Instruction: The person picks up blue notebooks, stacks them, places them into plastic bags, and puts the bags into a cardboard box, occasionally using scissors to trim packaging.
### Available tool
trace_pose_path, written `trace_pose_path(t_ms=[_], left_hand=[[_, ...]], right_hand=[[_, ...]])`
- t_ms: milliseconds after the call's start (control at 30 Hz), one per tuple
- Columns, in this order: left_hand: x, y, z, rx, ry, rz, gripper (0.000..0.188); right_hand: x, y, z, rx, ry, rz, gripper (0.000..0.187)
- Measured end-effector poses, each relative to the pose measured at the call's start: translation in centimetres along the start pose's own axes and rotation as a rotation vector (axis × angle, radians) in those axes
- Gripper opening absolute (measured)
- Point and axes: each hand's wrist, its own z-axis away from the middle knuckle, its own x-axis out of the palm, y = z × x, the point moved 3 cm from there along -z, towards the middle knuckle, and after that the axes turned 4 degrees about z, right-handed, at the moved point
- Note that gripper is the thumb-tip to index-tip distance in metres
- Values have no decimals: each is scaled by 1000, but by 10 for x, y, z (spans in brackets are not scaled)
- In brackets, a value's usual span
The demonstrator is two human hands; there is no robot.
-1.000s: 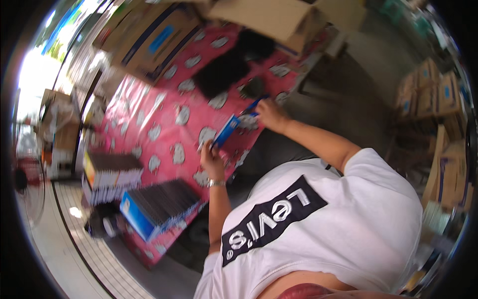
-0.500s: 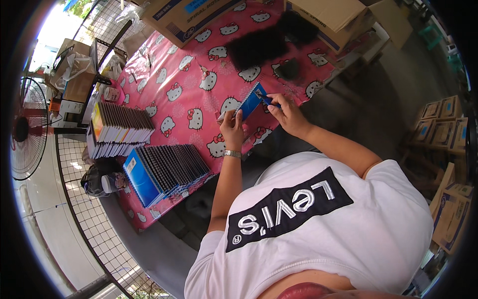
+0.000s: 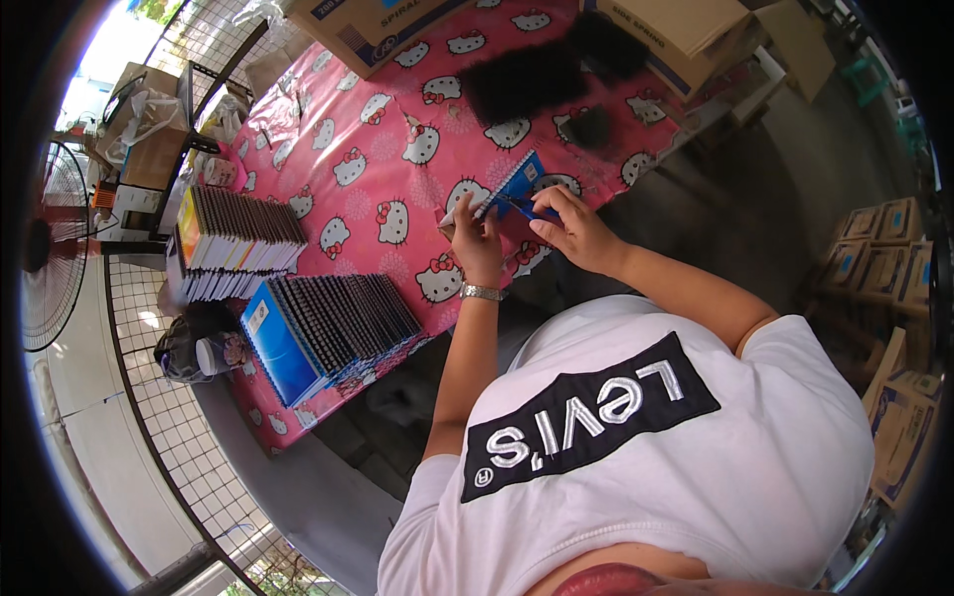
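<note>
A blue spiral-bound notebook [image 3: 521,181] stands at a slant near the table's front edge, its coil along the left side. My left hand [image 3: 477,245] grips its lower end, fingers closed round it. Blue-handled pliers [image 3: 526,207] are closed in my right hand [image 3: 584,236], with their jaws against the notebook's lower coil, close to my left fingers. Exactly what the jaw tips touch is too small to tell. To the left, a leaning row of blue spiral notebooks [image 3: 288,348] lies on the pink patterned tablecloth [image 3: 358,219].
Another stack of spiral notebooks [image 3: 248,233] is at the far left, near a fan [image 3: 45,246]. Black coils [image 3: 522,87] lie at the back beside cardboard boxes [image 3: 686,30]. More cartons [image 3: 879,243] are piled at the right. A dark bag [image 3: 189,343] sits by the table's left edge.
The pliers have moved down the coil, from the notebook's upper end to its lower end near my left hand. My left hand still holds the notebook. The view has shifted slightly.
</note>
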Motion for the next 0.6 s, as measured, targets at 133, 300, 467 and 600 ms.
trace_pose_path(t_ms=[133, 300, 467, 600], left_hand=[[-11, -24, -2, -72, -153, -155, 25], [-7, -7, -2, -43, -91, -119, 16], [-11, -23, -2, -70, -172, -62, 26], [-10, -15, -2, -142, -188, -38, 32]], right_hand=[[5, -6, -2, 13, -10, 11, 32], [6, -4, -3, 6, -62, 61, 43], [8, -7, -8, -125, -53, 249, 46], [9, -11, -12, -134, -31, 380, 48]])
